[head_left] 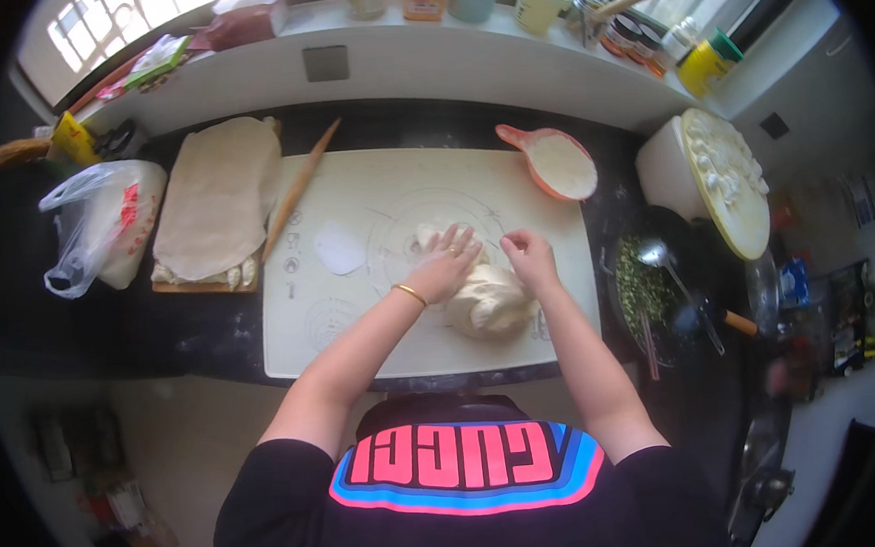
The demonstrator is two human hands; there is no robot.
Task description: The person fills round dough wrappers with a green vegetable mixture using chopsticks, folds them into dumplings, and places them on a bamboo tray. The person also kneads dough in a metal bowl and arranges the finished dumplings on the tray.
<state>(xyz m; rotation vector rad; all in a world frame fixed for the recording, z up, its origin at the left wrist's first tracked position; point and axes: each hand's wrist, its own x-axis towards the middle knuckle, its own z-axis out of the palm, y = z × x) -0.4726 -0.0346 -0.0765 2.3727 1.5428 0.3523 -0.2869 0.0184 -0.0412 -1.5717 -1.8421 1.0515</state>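
Note:
A large, smooth lump of pale dough (495, 305) sits on the cream pastry mat (382, 352), right of its middle. My left hand (447, 265), with a gold bangle at the wrist, lies palm down on the dough's upper left part, fingers stretched out. A bit of dough (422, 234) shows beyond its fingertips. Beside the dough's upper right edge is my right hand (530, 260), its fingers curled closed; whatever they hold, if anything, is hidden. To the left on the mat lies a flat white dough scraper (341, 249).
A rolling pin (302, 187) leans across the mat's left edge, beside a sheet of dough (217, 182) on a board. Further left is a plastic bag (119, 218). A red scoop of flour (563, 165), a white tub (672, 174) and a pan of chopped greens (634, 287) stand right.

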